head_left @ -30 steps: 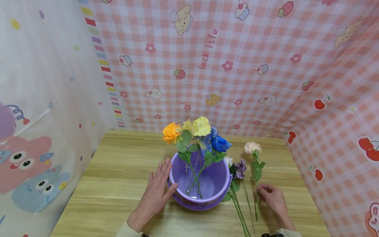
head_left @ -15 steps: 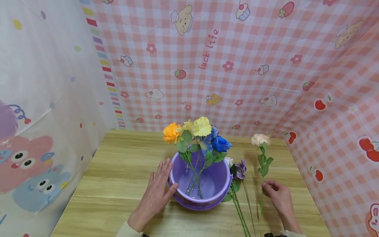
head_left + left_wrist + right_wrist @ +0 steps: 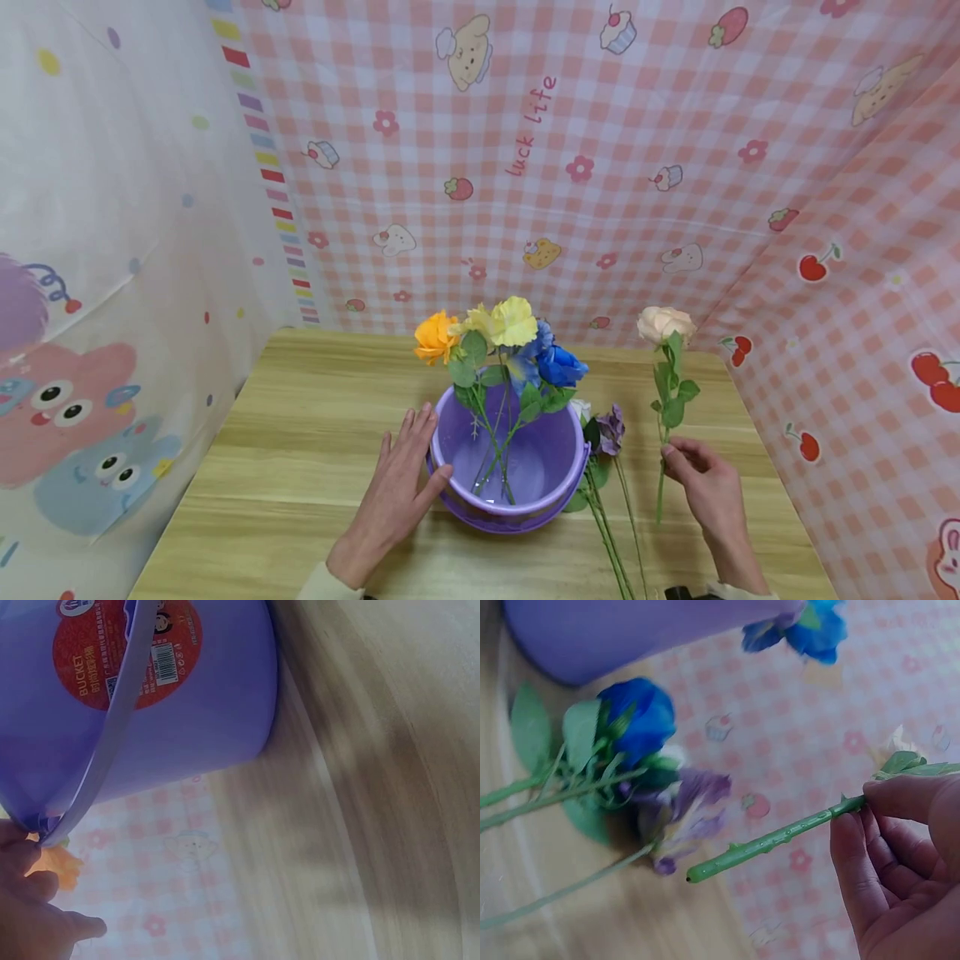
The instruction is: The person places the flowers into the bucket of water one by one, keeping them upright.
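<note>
A purple bucket (image 3: 551, 479) stands mid-table with orange, yellow and blue artificial flowers leaning inside it. Against its left side lies my left hand (image 3: 401, 475), fingers straight along the rim. My right hand (image 3: 705, 483) pinches the green stem of a cream rose (image 3: 666, 325) between thumb and fingers, bloom upward. In the right wrist view the cut end of that thorny stem (image 3: 757, 846) sticks out past the fingertips, clear of the table. Between bucket and right hand lie a purple flower (image 3: 612, 430), a white flower (image 3: 581, 408) and a blue rose (image 3: 641, 720).
The wooden table (image 3: 300, 433) meets a pink checked cloth (image 3: 570, 208) at the back and right. A pale printed cloth (image 3: 150, 208) hangs on the left. The bucket's handle (image 3: 120, 724) hangs down its near side, and stems reach to the front edge.
My right hand has lifted the cream rose up off the table and slightly right, turning it more upright. The left hand stays at the bucket.
</note>
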Action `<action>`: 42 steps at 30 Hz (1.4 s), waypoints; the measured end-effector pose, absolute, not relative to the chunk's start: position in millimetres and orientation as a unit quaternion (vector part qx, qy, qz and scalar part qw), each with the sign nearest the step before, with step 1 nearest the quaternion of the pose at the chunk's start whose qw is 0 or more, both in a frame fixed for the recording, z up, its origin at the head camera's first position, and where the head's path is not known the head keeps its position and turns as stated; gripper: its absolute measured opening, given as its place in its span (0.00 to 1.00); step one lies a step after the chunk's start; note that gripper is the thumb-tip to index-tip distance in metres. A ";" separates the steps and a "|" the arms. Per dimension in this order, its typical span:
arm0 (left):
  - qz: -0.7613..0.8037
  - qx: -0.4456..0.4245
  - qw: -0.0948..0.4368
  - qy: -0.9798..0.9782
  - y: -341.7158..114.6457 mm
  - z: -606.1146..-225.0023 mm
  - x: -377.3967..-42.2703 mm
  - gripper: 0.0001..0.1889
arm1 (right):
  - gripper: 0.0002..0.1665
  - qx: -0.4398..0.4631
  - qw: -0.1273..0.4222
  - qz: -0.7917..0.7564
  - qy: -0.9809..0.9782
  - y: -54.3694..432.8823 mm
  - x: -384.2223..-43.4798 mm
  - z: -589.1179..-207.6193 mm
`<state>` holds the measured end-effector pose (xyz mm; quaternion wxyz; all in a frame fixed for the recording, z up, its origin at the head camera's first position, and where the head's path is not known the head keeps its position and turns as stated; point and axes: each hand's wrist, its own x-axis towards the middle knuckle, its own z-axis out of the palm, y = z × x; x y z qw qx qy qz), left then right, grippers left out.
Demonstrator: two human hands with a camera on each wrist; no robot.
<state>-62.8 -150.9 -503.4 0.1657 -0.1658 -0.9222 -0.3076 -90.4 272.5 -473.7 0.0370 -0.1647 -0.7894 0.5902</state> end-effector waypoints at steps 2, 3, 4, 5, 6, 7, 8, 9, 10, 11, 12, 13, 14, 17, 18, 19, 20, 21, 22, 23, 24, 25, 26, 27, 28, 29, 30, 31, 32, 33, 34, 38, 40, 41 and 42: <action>-0.304 -0.168 0.172 -0.922 -150.9 -504.1 -63.2 0.37 | 0.22 -0.157 0.060 0.602 -0.781 266.2 -89.7 -467.6; -0.303 -0.169 0.174 -0.921 -151.0 -504.4 -63.3 0.37 | 0.21 -0.152 0.070 0.608 -0.777 262.9 -89.0 -464.2; -0.303 -0.170 0.176 -0.921 -151.1 -504.5 -63.0 0.37 | 0.20 -0.146 0.078 0.612 -0.773 259.8 -88.3 -461.1; -0.303 -0.170 0.178 -0.921 -151.2 -504.7 -63.1 0.37 | 0.20 -0.141 0.085 0.616 -0.770 256.7 -87.8 -458.0; -0.304 -0.171 0.178 -0.920 -151.3 -504.6 -62.8 0.37 | 0.20 -0.135 0.092 0.620 -0.768 253.8 -87.2 -454.9; -0.304 -0.170 0.180 -0.920 -151.5 -505.0 -63.0 0.36 | 0.20 -0.129 0.096 0.624 -0.765 250.9 -86.6 -451.7; -0.306 -0.170 0.179 -0.920 -151.5 -504.9 -62.6 0.36 | 0.19 -0.125 0.102 0.630 -0.760 247.7 -86.4 -448.4; -0.307 -0.170 0.178 -0.919 -151.5 -504.6 -62.4 0.36 | 0.19 -0.120 0.106 0.636 -0.755 244.6 -86.0 -445.1; -0.308 -0.170 0.177 -0.919 -151.4 -504.6 -62.5 0.36 | 0.19 -0.113 0.112 0.638 -0.753 241.3 -86.0 -441.9; -0.308 -0.170 0.178 -0.919 -151.5 -504.8 -62.9 0.36 | 0.19 -0.105 0.118 0.642 -0.750 237.7 -86.2 -438.9; -0.309 -0.169 0.176 -0.919 -151.4 -504.4 -62.8 0.36 | 0.18 -0.099 0.123 0.648 -0.745 233.9 -86.3 -435.7; -0.311 -0.168 0.175 -0.919 -151.4 -504.5 -62.7 0.36 | 0.17 -0.093 0.128 0.652 -0.741 230.1 -86.4 -432.7; -0.312 -0.168 0.175 -0.919 -151.3 -504.3 -62.4 0.36 | 0.17 -0.086 0.133 0.658 -0.736 226.3 -86.6 -430.0; -0.314 -0.167 0.175 -0.918 -151.2 -504.7 -62.4 0.36 | 0.14 -0.065 0.145 0.663 -0.732 214.5 -86.5 -422.2; -0.315 -0.167 0.174 -0.918 -151.1 -504.5 -62.1 0.36 | 0.13 -0.057 0.148 0.661 -0.734 210.9 -86.4 -420.0; -0.315 -0.167 0.175 -0.918 -151.1 -504.6 -62.0 0.36 | 0.13 -0.050 0.150 0.659 -0.736 207.4 -86.3 -417.8; -0.314 -0.168 0.176 -0.918 -151.1 -505.0 -62.1 0.36 | 0.12 -0.041 0.152 0.656 -0.739 203.9 -86.0 -415.8; -0.315 -0.168 0.176 -0.917 -151.0 -505.1 -62.0 0.36 | 0.12 -0.032 0.153 0.651 -0.743 200.3 -85.7 -413.6; -0.315 -0.169 0.177 -0.917 -151.0 -505.4 -62.1 0.36 | 0.12 -0.023 0.152 0.647 -0.746 197.0 -85.5 -412.0; -0.316 -0.169 0.177 -0.917 -150.9 -505.5 -62.1 0.36 | 0.11 -0.014 0.152 0.644 -0.749 193.5 -85.5 -410.3; -0.317 -0.169 0.177 -0.917 -150.8 -505.6 -62.0 0.36 | 0.11 -0.007 0.151 0.641 -0.753 190.1 -85.2 -408.6; -0.317 -0.169 0.177 -0.916 -150.7 -505.7 -61.9 0.36 | 0.11 -0.002 0.149 0.642 -0.752 186.6 -84.7 -407.2; -0.318 -0.169 0.177 -0.916 -150.6 -505.8 -61.9 0.36 | 0.10 0.001 0.144 0.645 -0.750 182.9 -84.2 -405.6; -0.319 -0.169 0.176 -0.916 -150.5 -505.7 -61.6 0.36 | 0.10 0.005 0.140 0.647 -0.750 179.5 -83.8 -404.7; -0.320 -0.169 0.176 -0.915 -150.5 -505.8 -61.6 0.36 | 0.10 0.008 0.136 0.648 -0.749 175.8 -83.4 -403.6; -0.320 -0.169 0.176 -0.915 -150.5 -506.0 -61.6 0.36 | 0.10 0.009 0.132 0.649 -0.749 172.3 -83.1 -402.9; -0.320 -0.170 0.175 -0.915 -150.4 -506.2 -61.6 0.36 | 0.10 0.010 0.128 0.651 -0.748 169.1 -83.0 -402.8; -0.321 -0.170 0.175 -0.915 -150.4 -506.4 -61.6 0.36 | 0.09 0.013 0.124 0.652 -0.748 165.8 -82.9 -402.7; -0.321 -0.170 0.175 -0.915 -150.4 -506.9 -61.9 0.36 | 0.09 0.016 0.120 0.653 -0.748 162.5 -83.1 -402.8; -0.320 -0.170 0.176 -0.915 -150.4 -507.1 -62.0 0.36 | 0.08 0.021 0.118 0.650 -0.751 159.6 -83.4 -403.5; -0.320 -0.170 0.177 -0.915 -150.4 -507.5 -62.4 0.35 | 0.08 0.026 0.116 0.649 -0.751 156.7 -83.9 -404.3; -0.321 -0.168 0.175 -0.915 -149.8 -507.4 -62.5 0.35 | 0.05 0.049 0.113 0.643 -0.756 146.9 -86.2 -408.5; -0.322 -0.166 0.173 -0.916 -149.5 -507.0 -61.9 0.35 | 0.05 0.060 0.113 0.637 -0.760 142.8 -87.4 -410.4; -0.322 -0.165 0.171 -0.916 -149.4 -506.8 -61.4 0.35 | 0.05 0.063 0.113 0.635 -0.761 141.0 -87.6 -410.8; -0.323 -0.164 0.169 -0.917 -149.3 -506.5 -60.9 0.35 | 0.05 0.066 0.112 0.634 -0.762 139.2 -87.9 -411.0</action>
